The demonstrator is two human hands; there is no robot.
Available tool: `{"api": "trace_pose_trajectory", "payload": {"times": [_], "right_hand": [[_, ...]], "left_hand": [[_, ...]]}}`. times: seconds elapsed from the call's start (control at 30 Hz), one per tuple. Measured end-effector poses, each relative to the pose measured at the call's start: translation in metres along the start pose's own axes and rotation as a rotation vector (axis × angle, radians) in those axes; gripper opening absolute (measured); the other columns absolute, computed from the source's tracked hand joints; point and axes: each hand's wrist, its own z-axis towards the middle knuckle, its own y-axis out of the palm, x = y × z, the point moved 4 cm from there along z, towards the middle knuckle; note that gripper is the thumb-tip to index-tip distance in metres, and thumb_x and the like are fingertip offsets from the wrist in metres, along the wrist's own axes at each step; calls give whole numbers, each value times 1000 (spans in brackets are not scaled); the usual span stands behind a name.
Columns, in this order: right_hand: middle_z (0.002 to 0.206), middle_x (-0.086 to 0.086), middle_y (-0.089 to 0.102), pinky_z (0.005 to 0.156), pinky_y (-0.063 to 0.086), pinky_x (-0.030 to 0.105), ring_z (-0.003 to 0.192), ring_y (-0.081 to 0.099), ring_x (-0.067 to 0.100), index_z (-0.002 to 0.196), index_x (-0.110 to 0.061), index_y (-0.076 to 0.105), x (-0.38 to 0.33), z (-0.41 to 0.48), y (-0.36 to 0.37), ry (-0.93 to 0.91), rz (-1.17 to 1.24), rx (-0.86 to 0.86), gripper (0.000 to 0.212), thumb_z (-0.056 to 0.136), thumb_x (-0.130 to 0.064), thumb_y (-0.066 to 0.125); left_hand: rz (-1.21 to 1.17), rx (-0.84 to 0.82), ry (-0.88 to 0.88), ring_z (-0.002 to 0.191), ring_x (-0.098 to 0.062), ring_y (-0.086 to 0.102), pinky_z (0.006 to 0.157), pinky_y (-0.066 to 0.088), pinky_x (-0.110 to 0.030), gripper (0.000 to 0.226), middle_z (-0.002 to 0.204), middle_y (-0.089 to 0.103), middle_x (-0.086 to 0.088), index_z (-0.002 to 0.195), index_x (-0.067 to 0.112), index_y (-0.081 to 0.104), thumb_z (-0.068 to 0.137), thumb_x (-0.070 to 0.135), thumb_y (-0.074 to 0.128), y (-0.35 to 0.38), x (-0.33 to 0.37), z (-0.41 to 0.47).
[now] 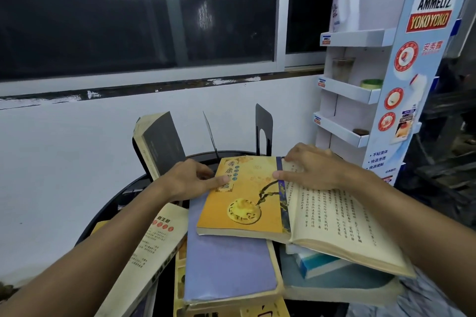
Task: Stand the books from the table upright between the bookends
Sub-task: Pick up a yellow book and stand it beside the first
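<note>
Two hands, one item. Left hand (189,181): thumb flat on the cover near its left edge, fingers curled at that edge; whether they hook beneath it I cannot tell. Right hand (316,170): fingers straight and spread, pressing the open page beside the spine. Item: yellow paperback (244,203), lying open on a lavender-covered book (226,265) and a blue-and-white book (316,262), on the round black table (113,203). Behind: two black bookends (264,128), upright, nothing between them; a grey-covered book (162,141) leans tilted to their left. I judge the step as collecting the paperback. Next: fold it shut, grip it firmly, turn it upright, set it in the gap.
</note>
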Motion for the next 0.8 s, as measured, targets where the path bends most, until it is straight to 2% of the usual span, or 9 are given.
{"api": "trace_pose_trajectory", "payload": {"times": [0.07, 0.17, 0.27, 0.37, 0.5, 0.63, 0.7, 0.73, 0.8], "right_hand": [[142, -10, 45, 98, 23, 41, 136, 33, 13, 140, -33, 54, 0, 4, 3, -17, 0, -22, 83, 79, -87, 38], [132, -12, 47, 90, 21, 37, 128, 34, 10, 125, -42, 61, -4, 6, 5, -41, 19, -29, 65, 80, -85, 42], [128, -14, 48, 91, 23, 37, 127, 32, 9, 121, -44, 63, -5, 7, 5, -37, 68, -20, 62, 78, -85, 46], [127, -14, 48, 91, 24, 38, 126, 33, 10, 117, -37, 68, -7, 8, 2, -36, 92, 8, 70, 71, -87, 49], [127, -13, 49, 92, 26, 39, 127, 34, 11, 118, -35, 67, -12, 6, -1, -50, 111, 0, 76, 65, -87, 48], [125, -12, 50, 98, 28, 39, 125, 35, 9, 107, -44, 59, -16, 2, -10, -20, 183, 16, 53, 69, -82, 57], [130, -12, 50, 102, 35, 37, 126, 42, 8, 121, -38, 57, -15, 1, -17, -16, 255, 35, 66, 70, -79, 62], [129, -12, 53, 100, 41, 34, 123, 49, 8, 126, -33, 57, -15, 2, -21, -15, 305, 54, 73, 69, -79, 64], [119, -13, 62, 89, 51, 29, 108, 61, 6, 123, -30, 58, -19, 0, -32, -30, 393, 105, 73, 67, -76, 68]], "left_hand": [[-53, -51, -13, 105, -5, 66, 94, 52, -29, 71, 110, 74, 14, 111, 27, 76, 68, 81, 59, 3, -3, 5], [-168, -127, -3, 99, -2, 70, 95, 53, -30, 56, 102, 76, 17, 103, 27, 78, 74, 74, 65, 7, -6, 9], [-263, -93, 56, 94, -2, 71, 85, 52, -22, 45, 100, 77, 12, 103, 24, 77, 77, 61, 72, 7, -3, 9], [-395, -31, 116, 92, -5, 72, 75, 52, -15, 34, 100, 78, 7, 106, 18, 76, 81, 41, 79, 6, -2, 7], [-595, -9, 134, 98, -22, 75, 89, 58, -37, 37, 102, 78, -8, 111, 6, 69, 82, 25, 81, 7, -3, 3], [-709, 37, 152, 99, -27, 75, 93, 57, -46, 40, 106, 77, -11, 116, 6, 68, 82, 20, 81, 6, -2, -1], [-763, 74, 159, 99, -29, 75, 93, 58, -48, 40, 107, 77, -12, 119, 6, 67, 82, 17, 80, 4, -2, -4], [-783, 96, 163, 99, -29, 75, 93, 58, -48, 40, 108, 76, -12, 119, 7, 66, 83, 15, 80, 2, -1, -5], [-810, 127, 183, 99, -31, 75, 92, 58, -49, 40, 109, 76, -12, 120, 7, 66, 83, 15, 79, -3, 1, -7]]}}
